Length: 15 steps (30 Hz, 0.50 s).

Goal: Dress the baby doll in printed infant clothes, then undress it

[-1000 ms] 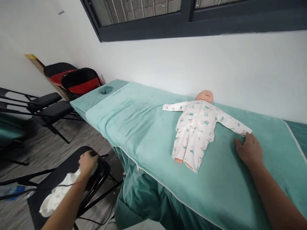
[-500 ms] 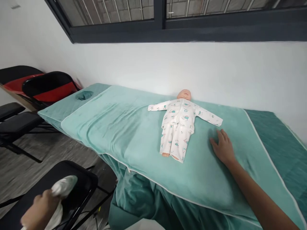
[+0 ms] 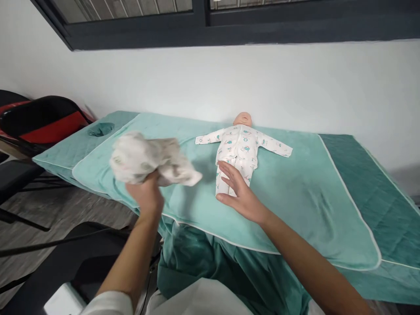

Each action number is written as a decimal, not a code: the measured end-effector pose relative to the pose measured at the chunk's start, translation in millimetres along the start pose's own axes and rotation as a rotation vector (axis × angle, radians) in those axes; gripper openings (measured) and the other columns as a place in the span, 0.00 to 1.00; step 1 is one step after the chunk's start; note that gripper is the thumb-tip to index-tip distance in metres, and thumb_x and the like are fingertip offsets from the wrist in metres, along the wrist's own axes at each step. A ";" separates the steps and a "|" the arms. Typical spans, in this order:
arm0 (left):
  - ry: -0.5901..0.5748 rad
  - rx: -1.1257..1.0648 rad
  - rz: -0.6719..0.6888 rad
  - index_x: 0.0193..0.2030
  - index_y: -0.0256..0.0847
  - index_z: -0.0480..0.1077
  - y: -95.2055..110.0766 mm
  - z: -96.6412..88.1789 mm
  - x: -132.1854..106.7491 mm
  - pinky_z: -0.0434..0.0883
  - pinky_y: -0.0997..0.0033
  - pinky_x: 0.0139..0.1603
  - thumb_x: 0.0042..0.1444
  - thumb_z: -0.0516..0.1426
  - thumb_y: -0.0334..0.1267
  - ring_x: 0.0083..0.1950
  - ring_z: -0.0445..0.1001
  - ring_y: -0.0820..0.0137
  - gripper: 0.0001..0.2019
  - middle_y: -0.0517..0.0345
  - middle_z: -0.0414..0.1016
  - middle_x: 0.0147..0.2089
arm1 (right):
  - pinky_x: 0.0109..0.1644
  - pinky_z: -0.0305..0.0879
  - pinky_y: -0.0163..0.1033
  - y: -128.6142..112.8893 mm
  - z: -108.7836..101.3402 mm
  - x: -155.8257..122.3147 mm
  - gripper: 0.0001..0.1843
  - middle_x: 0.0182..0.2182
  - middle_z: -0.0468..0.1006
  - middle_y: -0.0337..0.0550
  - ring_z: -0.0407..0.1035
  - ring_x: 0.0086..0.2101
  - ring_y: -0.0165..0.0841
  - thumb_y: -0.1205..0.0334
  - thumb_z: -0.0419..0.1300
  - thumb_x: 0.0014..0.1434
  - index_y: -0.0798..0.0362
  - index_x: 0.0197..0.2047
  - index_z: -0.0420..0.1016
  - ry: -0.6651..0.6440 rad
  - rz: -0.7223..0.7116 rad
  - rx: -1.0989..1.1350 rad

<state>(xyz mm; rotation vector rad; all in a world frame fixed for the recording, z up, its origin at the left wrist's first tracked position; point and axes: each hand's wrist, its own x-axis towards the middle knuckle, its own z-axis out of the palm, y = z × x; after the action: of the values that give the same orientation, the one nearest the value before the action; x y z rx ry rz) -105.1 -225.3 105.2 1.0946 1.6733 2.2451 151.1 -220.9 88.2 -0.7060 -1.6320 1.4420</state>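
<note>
My left hand (image 3: 146, 192) is closed round a bunched white cloth (image 3: 138, 157) with faint greenish patches, held above the bed; motion blurs it, so I cannot tell whether it is a garment. A baby doll (image 3: 243, 119) lies face up on the bed, arms spread, wearing a white long-sleeved top (image 3: 239, 144) and matching trousers (image 3: 222, 181) with small green and red prints. My right hand (image 3: 243, 199) is open, fingers apart, just in front of the doll's legs and partly hiding them. Nothing is in it.
A light green sheet (image 3: 288, 227) covers the bed, with a darker green cover (image 3: 370, 175) showing at the right. A face hole (image 3: 101, 129) is at the bed's left end. Black chairs (image 3: 46, 118) stand left; a white object (image 3: 64, 301) sits on the near chair (image 3: 39, 271).
My left hand has lifted the white cloth from the near chair up over the bed. My right hand has moved left from beside the doll's sleeve to its legs. The view has shifted.
</note>
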 end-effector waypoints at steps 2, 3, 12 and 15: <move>-0.023 -0.187 -0.031 0.44 0.35 0.75 2.8 47.6 -20.9 0.73 0.64 0.59 0.40 0.65 0.32 0.52 0.78 0.63 0.20 0.58 0.82 0.41 | 0.72 0.55 0.55 0.1 2.9 11.9 0.44 0.74 0.47 0.34 0.47 0.71 0.40 0.44 0.67 0.59 0.29 0.72 0.50 0.045 0.064 0.147; -0.136 -0.259 -0.076 0.45 0.37 0.76 8.6 65.9 -33.1 0.74 0.64 0.58 0.42 0.65 0.34 0.53 0.78 0.62 0.20 0.57 0.82 0.42 | 0.70 0.59 0.55 0.9 1.0 16.8 0.43 0.74 0.50 0.35 0.51 0.70 0.41 0.40 0.65 0.60 0.31 0.72 0.50 0.074 0.094 0.242; -0.855 -0.265 -0.421 0.58 0.40 0.73 22.1 117.1 -111.6 0.69 0.52 0.66 0.51 0.65 0.43 0.62 0.74 0.56 0.27 0.50 0.81 0.54 | 0.52 0.76 0.43 -1.4 -46.0 0.5 0.34 0.54 0.79 0.43 0.75 0.52 0.41 0.49 0.73 0.51 0.46 0.58 0.68 0.501 0.140 0.356; -1.084 -0.259 -0.437 0.60 0.44 0.72 22.2 104.3 -101.9 0.71 0.51 0.65 0.50 0.67 0.45 0.64 0.73 0.55 0.29 0.49 0.76 0.61 | 0.48 0.76 0.44 -10.1 -79.8 -22.8 0.31 0.49 0.81 0.45 0.77 0.46 0.42 0.49 0.73 0.49 0.49 0.53 0.72 0.635 0.193 0.119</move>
<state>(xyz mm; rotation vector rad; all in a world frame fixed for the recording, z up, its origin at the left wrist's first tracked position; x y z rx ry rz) 39.9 -203.8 89.6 1.3277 0.9712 1.1521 232.2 -200.9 93.2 -1.1367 -1.0006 1.2544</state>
